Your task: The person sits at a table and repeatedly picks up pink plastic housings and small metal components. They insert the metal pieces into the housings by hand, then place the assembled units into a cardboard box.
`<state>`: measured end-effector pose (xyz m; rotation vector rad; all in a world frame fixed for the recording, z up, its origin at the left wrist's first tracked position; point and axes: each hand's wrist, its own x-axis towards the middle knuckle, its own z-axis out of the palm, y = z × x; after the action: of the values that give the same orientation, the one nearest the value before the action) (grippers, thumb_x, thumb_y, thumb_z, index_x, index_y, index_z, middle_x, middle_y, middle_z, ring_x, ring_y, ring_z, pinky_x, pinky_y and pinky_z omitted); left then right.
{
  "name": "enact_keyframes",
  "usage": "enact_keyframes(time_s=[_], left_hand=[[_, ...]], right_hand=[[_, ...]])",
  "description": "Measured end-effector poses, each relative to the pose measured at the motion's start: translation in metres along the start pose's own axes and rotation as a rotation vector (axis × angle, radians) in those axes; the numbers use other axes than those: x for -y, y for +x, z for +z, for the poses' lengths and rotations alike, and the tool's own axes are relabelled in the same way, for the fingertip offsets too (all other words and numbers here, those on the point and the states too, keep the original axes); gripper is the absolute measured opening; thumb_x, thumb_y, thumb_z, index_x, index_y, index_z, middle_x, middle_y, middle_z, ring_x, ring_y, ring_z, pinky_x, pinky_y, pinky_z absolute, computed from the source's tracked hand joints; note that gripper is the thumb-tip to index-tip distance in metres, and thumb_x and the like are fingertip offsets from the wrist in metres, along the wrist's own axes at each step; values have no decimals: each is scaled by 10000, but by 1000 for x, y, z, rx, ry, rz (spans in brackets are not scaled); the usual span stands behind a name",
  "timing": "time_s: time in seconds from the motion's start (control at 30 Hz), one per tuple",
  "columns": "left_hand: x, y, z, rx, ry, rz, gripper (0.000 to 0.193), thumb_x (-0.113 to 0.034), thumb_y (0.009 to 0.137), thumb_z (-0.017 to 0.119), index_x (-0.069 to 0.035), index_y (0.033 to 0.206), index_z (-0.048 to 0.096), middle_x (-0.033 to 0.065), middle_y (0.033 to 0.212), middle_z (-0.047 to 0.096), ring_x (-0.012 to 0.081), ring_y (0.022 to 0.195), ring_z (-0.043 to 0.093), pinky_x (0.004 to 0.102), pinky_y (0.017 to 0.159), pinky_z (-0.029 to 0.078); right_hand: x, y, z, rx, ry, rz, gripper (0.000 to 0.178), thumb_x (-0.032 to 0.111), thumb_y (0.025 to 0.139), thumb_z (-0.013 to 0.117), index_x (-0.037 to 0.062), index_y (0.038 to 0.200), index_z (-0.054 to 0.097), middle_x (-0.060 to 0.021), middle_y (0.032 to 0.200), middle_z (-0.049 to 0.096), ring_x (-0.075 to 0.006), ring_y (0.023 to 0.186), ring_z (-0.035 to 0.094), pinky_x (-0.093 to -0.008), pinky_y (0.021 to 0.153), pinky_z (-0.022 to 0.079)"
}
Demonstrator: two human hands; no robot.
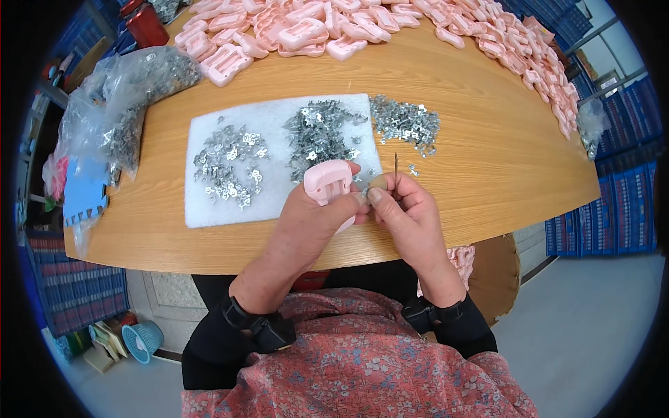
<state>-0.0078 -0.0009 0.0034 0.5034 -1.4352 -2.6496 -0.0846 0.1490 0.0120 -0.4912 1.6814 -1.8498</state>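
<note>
My left hand (310,212) is closed round a pale pink plastic shell (327,177) with slots in it, held tilted above the table's near edge. Beside it, my right hand (408,209) has thumb and forefinger pinched together. A thin, dark, pointed metal tool (396,167) stands up from between the right fingers. The two hands meet at their fingertips, where a tiny piece may be held; it is too small to make out. Just beyond the hands, small stamped metal pieces (320,136) lie heaped on a white fibre mat (272,111).
More metal pieces lie on the mat's left (230,164) and in a pile (408,122) right of it. Many pink shells (303,31) cover the table's far edge and far right. A clear bag of metal parts (125,104) and a blue foam mat (85,195) sit at left.
</note>
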Motion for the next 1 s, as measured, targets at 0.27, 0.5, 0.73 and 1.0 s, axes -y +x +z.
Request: enact_keyframes(time_s=[0.27,0.5,0.73,1.0], left_hand=[[-13,-2,-7,80,-220,-204,441,-373,1022,444,-40,1303,513,109,887,646,217,763,681,394,654,603],[-15,-10,-9,130,-227,-347,588,-488,1052,203,-42,1253,528,117,849,641,234,733,675,431,620,600],[-9,-11,-10,116,-185,-378,621,-490,1058,197,7,1133,563,153,855,664,281,708,693,459,590,621],[-11,-11,-7,91,-163,-416,615,-523,1053,234,-12,1110,571,147,847,662,273,702,694,463,596,622]], right_hand=[[2,5,-10,28,2,-15,115,99,990,569,-14,1007,579,12,807,588,-41,737,552,-201,672,453],[23,8,4,124,-586,-324,110,77,897,657,6,967,612,-99,791,593,-163,669,632,-286,567,489],[28,13,1,207,-925,-527,153,121,859,686,28,930,588,-119,770,592,-290,667,629,-386,570,481],[34,14,1,230,-1006,-525,156,125,843,690,34,904,579,-121,758,593,-313,686,629,-410,577,481]])
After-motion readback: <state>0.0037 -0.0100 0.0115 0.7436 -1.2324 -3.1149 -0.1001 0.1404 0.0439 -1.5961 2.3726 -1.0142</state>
